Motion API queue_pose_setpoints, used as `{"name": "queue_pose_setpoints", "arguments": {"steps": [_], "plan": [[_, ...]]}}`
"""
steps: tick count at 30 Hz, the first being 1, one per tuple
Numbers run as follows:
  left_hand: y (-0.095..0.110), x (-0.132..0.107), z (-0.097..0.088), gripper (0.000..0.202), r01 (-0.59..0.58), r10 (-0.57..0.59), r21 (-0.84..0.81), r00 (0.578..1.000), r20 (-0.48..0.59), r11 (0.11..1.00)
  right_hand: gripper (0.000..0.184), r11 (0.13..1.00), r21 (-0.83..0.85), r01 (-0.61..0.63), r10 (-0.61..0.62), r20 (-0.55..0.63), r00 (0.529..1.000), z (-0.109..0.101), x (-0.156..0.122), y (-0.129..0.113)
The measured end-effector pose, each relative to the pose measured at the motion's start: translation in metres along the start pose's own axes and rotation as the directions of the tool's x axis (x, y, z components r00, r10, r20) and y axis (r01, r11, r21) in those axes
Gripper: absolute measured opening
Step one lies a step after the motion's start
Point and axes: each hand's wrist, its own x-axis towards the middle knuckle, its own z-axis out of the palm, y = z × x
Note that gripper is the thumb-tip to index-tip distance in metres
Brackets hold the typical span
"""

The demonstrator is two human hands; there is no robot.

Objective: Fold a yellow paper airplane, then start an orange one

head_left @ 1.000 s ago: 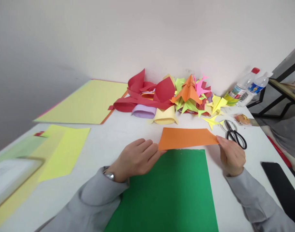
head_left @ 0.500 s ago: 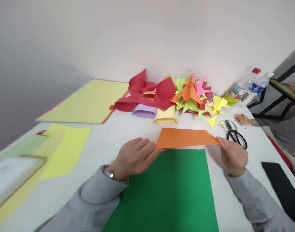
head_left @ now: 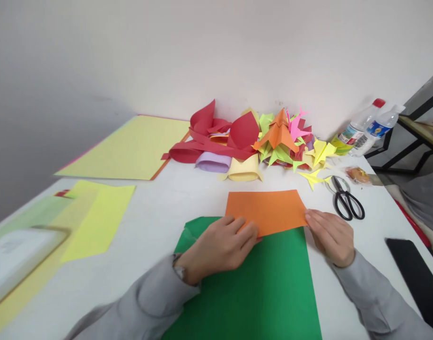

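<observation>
An orange sheet of paper (head_left: 268, 211) is held over the far edge of a large green sheet (head_left: 259, 293). My left hand (head_left: 225, 243) has its fingers curled at the orange paper's near left edge, with the fingertips partly hidden. At the right corner, my right hand (head_left: 332, 236) pinches the same sheet between thumb and fingers. Part of the green sheet lies beneath my left hand and forearm. Scissors with black handles (head_left: 348, 200) lie beyond my right hand.
Behind stand red paper shapes (head_left: 202, 141) and a heap of folded paper pieces (head_left: 278, 137). Two plastic bottles (head_left: 372, 127) are at the back right. Yellow sheets (head_left: 99, 217) and a white box-like object (head_left: 18, 259) lie left; a black flat object (head_left: 413, 269) lies right.
My left hand has moved right and nearer along the orange paper's edge. My right hand has shifted slightly left and down, and the paper now tilts to show more of its face.
</observation>
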Motion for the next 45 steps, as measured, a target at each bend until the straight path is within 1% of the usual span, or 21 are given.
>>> {"name": "queue_pose_setpoints", "arguments": {"steps": [2,5,8,12,14,17,20,23,27,32,40,42,45], "plan": [[-0.004,-0.003,0.004,0.013,0.0,0.0,0.032,1.0,0.012,1.0,0.046,0.999,0.035,-0.017,0.016,0.026,1.0,0.004,-0.001,0.0],[-0.009,-0.004,0.007,0.014,0.008,-0.008,0.051,1.0,-0.001,0.999,0.046,0.996,0.072,-0.053,0.048,0.07,0.996,0.011,-0.003,0.004],[-0.01,-0.003,0.006,0.016,0.003,-0.001,0.05,0.999,-0.047,0.999,0.045,0.995,0.072,-0.062,0.056,0.084,0.995,0.014,-0.007,0.006],[-0.009,-0.002,0.007,0.014,-0.014,0.025,0.097,0.993,-0.114,0.995,0.044,0.995,0.075,-0.072,0.064,0.107,0.992,0.015,-0.009,0.006],[-0.011,-0.003,0.009,0.013,-0.01,0.023,0.119,0.994,-0.107,0.993,0.042,0.994,0.078,-0.082,0.07,0.142,0.987,0.017,-0.007,0.006],[-0.014,-0.005,0.015,0.014,0.007,-0.001,0.117,0.999,-0.053,0.993,0.035,0.993,0.073,-0.091,0.076,0.19,0.979,0.021,-0.005,0.005],[-0.016,-0.008,0.022,0.016,0.025,-0.024,0.1,1.0,-0.012,0.995,0.029,0.993,0.061,-0.097,0.083,0.203,0.976,0.024,-0.003,0.005],[-0.018,-0.01,0.026,0.018,0.031,-0.033,0.122,0.999,0.013,0.992,0.03,0.992,0.05,-0.113,0.099,0.218,0.971,0.026,-0.004,0.005],[-0.018,-0.01,0.027,0.019,0.026,-0.027,0.147,1.0,0.005,0.989,0.033,0.992,0.043,-0.122,0.108,0.241,0.965,0.026,-0.004,0.005],[-0.012,-0.008,0.023,0.02,0.015,-0.013,0.138,1.0,-0.011,0.99,0.03,0.992,0.017,-0.122,0.116,0.198,0.973,0.023,-0.002,0.003],[-0.001,-0.005,0.019,0.019,0.022,-0.022,0.115,1.0,0.0,0.993,0.022,0.995,-0.042,-0.095,0.1,0.16,0.982,0.014,0.006,0.001],[0.003,-0.003,0.018,0.02,0.026,-0.025,0.106,1.0,-0.008,0.994,0.021,0.997,-0.06,-0.046,0.057,0.194,0.979,0.013,0.009,-0.005],[0.012,0.002,0.018,0.02,0.033,-0.032,0.09,0.999,-0.012,0.995,0.021,0.997,-0.049,0.056,-0.043,0.244,0.969,0.016,0.016,-0.019]]}}
